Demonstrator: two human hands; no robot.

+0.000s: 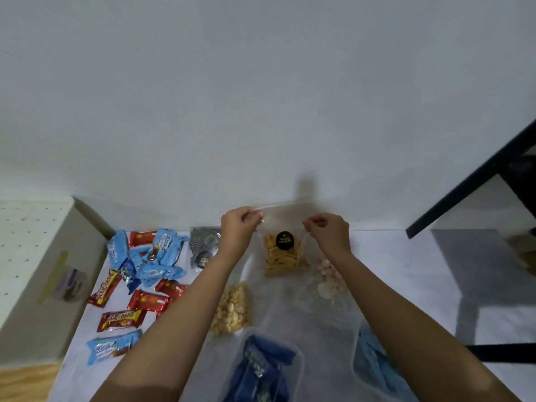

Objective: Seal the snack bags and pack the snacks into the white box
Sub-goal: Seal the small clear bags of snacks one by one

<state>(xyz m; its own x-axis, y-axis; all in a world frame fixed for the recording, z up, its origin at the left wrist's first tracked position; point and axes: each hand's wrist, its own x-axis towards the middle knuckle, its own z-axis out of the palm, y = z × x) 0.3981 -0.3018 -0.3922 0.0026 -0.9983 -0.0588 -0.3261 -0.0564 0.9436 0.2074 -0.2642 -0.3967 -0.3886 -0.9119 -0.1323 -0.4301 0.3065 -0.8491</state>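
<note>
- Head view: I see my left hand (pixel 237 224) and right hand (pixel 326 229) pinching shut the top corners of the clear bag of yellow crackers (pixel 282 255), lifted over the table (pixel 406 271).

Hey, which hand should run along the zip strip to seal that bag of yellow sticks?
Probably the left hand: it already pinches the zip strip at its end, while the right hand holds lower.
</note>
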